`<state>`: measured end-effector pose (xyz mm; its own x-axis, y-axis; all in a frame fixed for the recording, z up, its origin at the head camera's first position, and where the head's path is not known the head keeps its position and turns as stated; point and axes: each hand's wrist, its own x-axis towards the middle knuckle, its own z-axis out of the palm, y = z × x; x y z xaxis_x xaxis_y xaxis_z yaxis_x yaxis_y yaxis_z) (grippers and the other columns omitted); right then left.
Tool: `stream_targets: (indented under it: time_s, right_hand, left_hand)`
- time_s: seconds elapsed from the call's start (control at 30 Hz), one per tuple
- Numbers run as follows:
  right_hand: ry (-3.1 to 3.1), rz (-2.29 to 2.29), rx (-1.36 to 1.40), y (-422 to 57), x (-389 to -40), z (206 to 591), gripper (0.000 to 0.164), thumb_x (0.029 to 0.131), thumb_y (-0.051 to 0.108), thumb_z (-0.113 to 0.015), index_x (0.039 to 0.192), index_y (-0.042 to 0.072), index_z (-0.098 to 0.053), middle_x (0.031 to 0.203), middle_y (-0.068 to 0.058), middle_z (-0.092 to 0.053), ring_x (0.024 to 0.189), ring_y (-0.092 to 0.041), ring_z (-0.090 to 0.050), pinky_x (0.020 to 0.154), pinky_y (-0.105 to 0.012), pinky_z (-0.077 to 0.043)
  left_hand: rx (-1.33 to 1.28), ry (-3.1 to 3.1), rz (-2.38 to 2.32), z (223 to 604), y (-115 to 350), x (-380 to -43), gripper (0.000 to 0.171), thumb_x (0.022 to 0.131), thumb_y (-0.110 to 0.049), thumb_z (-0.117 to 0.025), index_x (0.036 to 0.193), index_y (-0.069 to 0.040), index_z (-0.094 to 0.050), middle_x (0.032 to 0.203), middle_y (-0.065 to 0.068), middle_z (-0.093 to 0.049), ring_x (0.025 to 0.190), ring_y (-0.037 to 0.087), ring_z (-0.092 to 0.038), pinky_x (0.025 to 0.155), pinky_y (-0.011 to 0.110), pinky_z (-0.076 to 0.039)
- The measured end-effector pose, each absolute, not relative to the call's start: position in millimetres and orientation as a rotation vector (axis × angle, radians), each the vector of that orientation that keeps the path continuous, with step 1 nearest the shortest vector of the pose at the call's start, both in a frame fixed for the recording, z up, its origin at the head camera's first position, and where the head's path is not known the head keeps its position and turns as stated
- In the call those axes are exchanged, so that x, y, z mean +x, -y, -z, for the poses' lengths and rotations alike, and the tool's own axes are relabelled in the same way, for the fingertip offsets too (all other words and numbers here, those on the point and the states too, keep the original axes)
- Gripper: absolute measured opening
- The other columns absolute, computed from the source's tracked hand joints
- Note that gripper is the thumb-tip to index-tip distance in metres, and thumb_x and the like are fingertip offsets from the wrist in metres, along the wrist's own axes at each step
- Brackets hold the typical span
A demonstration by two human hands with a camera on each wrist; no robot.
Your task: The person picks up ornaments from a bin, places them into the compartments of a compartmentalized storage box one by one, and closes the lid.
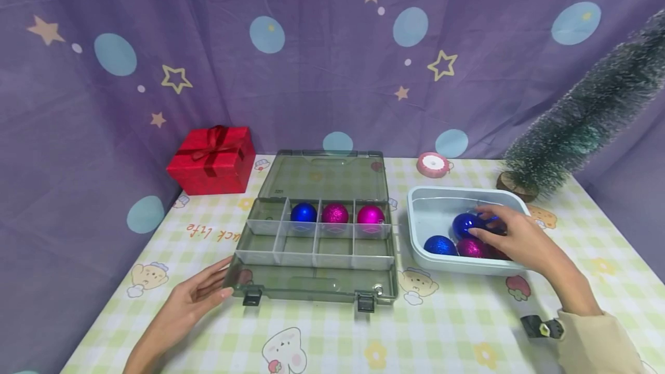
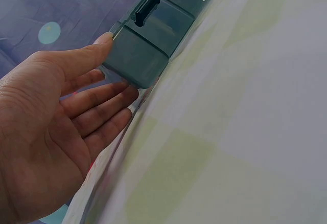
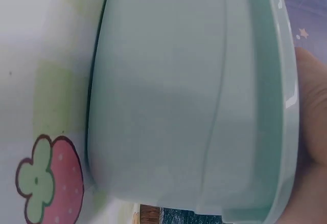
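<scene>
Evidently a purple curtain [image 1: 332, 91] printed with stars and circles hangs beyond the left hand [image 1: 190, 303] and the right hand [image 1: 525, 241]; beneath both lies the surface [image 1: 327, 339], covered in pale green check; a frosted tree [image 1: 584, 123] stands past the right hand, to its far right; a smoky see-through organizer [image 1: 312, 283] lies just right of the left hand, its lid [image 1: 324, 175] opened back away from that hand; a pale blue tub [image 1: 467, 266] sits right under the right hand; a bow-tied red gift box [image 1: 210, 160] stands well beyond the left hand, near the curtain.

Loose and released, the left hand has its thumb touching the organizer's near left corner, the other fingers relaxed about it; the right hand dips into the tub, thumb against a shiny blue ball [image 1: 464, 225], fingers bent over beside it; whether they grip it I cannot tell, since the tub wall hides them in the right wrist view.

A pink ribbon spool [image 1: 433, 164] lies beyond the right hand, to its left; left of and below that hand's thumb, inside the tub, rest a glittery blue ball [image 1: 439, 245] and a glittery magenta ball [image 1: 471, 248]; right of the left hand, in the organizer's far row, a blue ball [image 1: 303, 212], a sparkly pink ball [image 1: 335, 212] and a glossy pink ball [image 1: 370, 217] fill the second, third and fourth compartments.
</scene>
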<state>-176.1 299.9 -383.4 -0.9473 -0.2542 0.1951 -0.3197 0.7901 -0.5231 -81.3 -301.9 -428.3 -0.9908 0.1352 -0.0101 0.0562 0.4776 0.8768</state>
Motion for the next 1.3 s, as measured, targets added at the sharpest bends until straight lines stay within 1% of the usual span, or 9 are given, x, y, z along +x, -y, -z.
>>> stream_targets:
  time_s: [0.13, 0.33, 0.53, 0.63, 0.77, 1.0, 1.3]
  right_hand:
    - [2.887, -0.843, 0.450, -301, -178, 384, 0.053, 0.095, 0.028, -0.079, 0.135, -0.004, -0.063, 0.117, -0.022, -0.070, 0.098, -0.035, -0.071, 0.082, -0.055, -0.056]
    - [2.896, -0.838, 0.466, -299, -181, 384, 0.054, 0.095, 0.028, -0.079, 0.134, -0.005, -0.063, 0.115, -0.022, -0.071, 0.095, -0.033, -0.071, 0.081, -0.053, -0.057]
    - [2.884, -0.813, 0.525, -296, -185, 384, 0.046, 0.093, 0.024, -0.081, 0.126, -0.006, -0.066, 0.112, -0.022, -0.071, 0.087, -0.028, -0.073, 0.078, -0.050, -0.058]
    - [2.885, -0.792, 0.539, -294, -188, 385, 0.042, 0.092, 0.024, -0.082, 0.121, -0.004, -0.069, 0.108, -0.019, -0.073, 0.084, -0.024, -0.072, 0.076, -0.048, -0.058]
    - [2.909, -0.756, 0.538, -292, -192, 387, 0.043, 0.091, 0.026, -0.083, 0.119, -0.004, -0.070, 0.102, -0.014, -0.074, 0.082, -0.021, -0.070, 0.076, -0.048, -0.057]
    - [2.907, -0.715, 0.580, -289, -196, 390, 0.045, 0.090, 0.025, -0.083, 0.120, -0.006, -0.069, 0.102, -0.016, -0.073, 0.082, -0.022, -0.068, 0.078, -0.051, -0.055]
    - [2.893, -0.707, 0.608, -283, -198, 389, 0.042, 0.090, 0.024, -0.084, 0.118, -0.005, -0.070, 0.103, -0.016, -0.073, 0.085, -0.026, -0.068, 0.077, -0.052, -0.055]
  left_hand:
    - [0.190, -2.614, -1.590, 429, 301, -81, 0.060, 0.103, -0.021, -0.069, 0.156, -0.007, -0.046, 0.148, 0.022, -0.054, 0.121, -0.004, -0.055, 0.093, 0.020, -0.052]
    - [0.213, -2.613, -1.619, 429, 301, -81, 0.060, 0.102, -0.018, -0.070, 0.155, -0.003, -0.046, 0.148, 0.024, -0.053, 0.122, -0.004, -0.055, 0.093, 0.019, -0.051]
    - [0.212, -2.621, -1.609, 429, 301, -81, 0.060, 0.102, -0.019, -0.069, 0.155, -0.005, -0.046, 0.146, 0.023, -0.055, 0.121, -0.003, -0.056, 0.093, 0.020, -0.052]
    - [0.223, -2.626, -1.606, 429, 301, -81, 0.059, 0.103, -0.018, -0.069, 0.155, -0.005, -0.046, 0.144, 0.023, -0.057, 0.120, 0.000, -0.058, 0.093, 0.021, -0.052]
    - [0.220, -2.631, -1.599, 429, 301, -81, 0.058, 0.103, -0.018, -0.068, 0.155, -0.005, -0.047, 0.145, 0.023, -0.056, 0.120, -0.001, -0.057, 0.093, 0.020, -0.051]
    - [0.199, -2.634, -1.564, 428, 301, -82, 0.057, 0.103, -0.022, -0.068, 0.154, -0.006, -0.048, 0.150, 0.020, -0.052, 0.122, -0.006, -0.054, 0.092, 0.020, -0.052]
    - [0.199, -2.632, -1.567, 429, 302, -81, 0.058, 0.103, -0.021, -0.068, 0.155, -0.006, -0.047, 0.149, 0.021, -0.053, 0.121, -0.006, -0.054, 0.093, 0.019, -0.051]
